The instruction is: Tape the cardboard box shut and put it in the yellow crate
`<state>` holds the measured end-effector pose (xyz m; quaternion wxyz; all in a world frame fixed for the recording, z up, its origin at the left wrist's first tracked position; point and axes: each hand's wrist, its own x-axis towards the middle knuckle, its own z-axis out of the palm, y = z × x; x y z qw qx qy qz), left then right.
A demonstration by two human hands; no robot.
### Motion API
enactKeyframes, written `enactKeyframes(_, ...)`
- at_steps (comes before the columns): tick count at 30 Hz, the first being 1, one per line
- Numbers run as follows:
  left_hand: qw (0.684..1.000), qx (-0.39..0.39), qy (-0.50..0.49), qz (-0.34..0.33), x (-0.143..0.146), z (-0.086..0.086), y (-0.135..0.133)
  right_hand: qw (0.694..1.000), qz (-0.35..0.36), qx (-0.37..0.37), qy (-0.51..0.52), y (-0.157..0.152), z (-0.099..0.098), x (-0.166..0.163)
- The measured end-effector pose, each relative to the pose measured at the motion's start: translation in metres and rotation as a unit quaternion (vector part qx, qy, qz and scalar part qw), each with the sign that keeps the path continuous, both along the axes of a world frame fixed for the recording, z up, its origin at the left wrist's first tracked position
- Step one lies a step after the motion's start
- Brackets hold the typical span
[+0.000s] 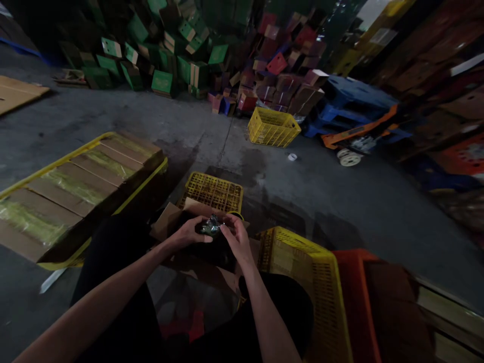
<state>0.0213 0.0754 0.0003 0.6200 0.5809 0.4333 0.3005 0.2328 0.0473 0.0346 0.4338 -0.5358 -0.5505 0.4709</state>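
Small shiny packet (210, 228), dark and crinkly, pinched between both my hands over an open cardboard box (177, 222). What it is exactly: too dim to tell.

Left hand (191, 233) cups it from the left, fingers curled closed on it. Right hand (235, 237) meets it from the right, fingertips clamped on its edge. Packet sits right between the two grips, touching both, just above the box flaps.

My judgement on doing this well: keep it low over the box so a slip drops it inside, hold by the edges, don't crush the wrapper, work slowly since light is poor.

Around me: yellow crate (214, 191) just behind the box, another yellow crate (302, 272) at my right, orange crate (353, 297) beside that. Flattened cardboard on a pallet (75, 186) to my left. Concrete floor (302, 191).
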Motion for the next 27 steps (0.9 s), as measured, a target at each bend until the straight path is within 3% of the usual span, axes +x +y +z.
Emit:
enactKeyframes(4,0.999,0.016,0.004,-0.027,-0.001,0.001,-0.002,0.999,0.04,-0.022,-0.027,0.003,0.004,0.002)
enactKeyframes(16,0.995,-0.045,-0.077,0.038,0.0,0.007,0.0,0.998,-0.054,-0.011,-0.004,0.006,-0.005,0.014)
enactKeyframes(23,0.995,-0.043,-0.082,0.044,-0.003,0.016,-0.002,1.0,0.019,-0.019,0.001,0.005,0.006,0.014)
enactKeyframes(27,0.991,-0.038,-0.114,0.054,0.0,0.015,-0.002,1.0,-0.014,-0.006,0.003,0.007,0.003,0.015)
